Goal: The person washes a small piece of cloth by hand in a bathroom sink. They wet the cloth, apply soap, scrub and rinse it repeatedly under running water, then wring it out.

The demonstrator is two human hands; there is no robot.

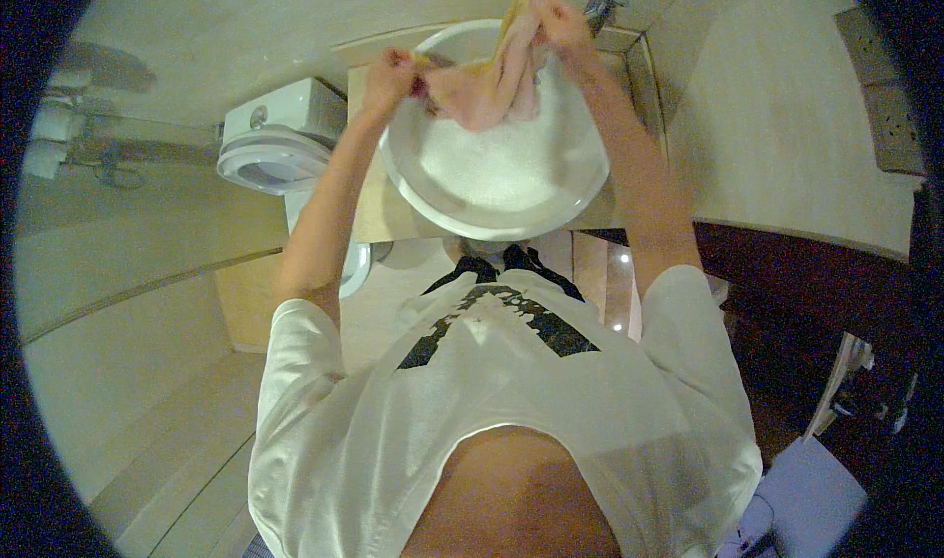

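Note:
A pink cloth with a yellowish edge [483, 97] hangs in folds between my two hands. My left hand [394, 82] grips its left end over the left rim of a white washbasin [501, 167]. Higher up and to the right, my right hand [564, 27] holds the other end, near the basin's back right side. The cloth sags in the middle above the bowl. Motion blurs the cloth and both hands, so the exact finger positions are unclear. A dark reddish spot shows beside my left fingers; I cannot tell what it is.
The basin sits on a beige countertop [383, 211]. A metal fixture [606, 1] is behind my right hand. To the left stand a white toilet [273, 156] and a glass partition [147, 152]. Wall sockets [896, 134] are at the right, above a dark red-brown surface [804, 263].

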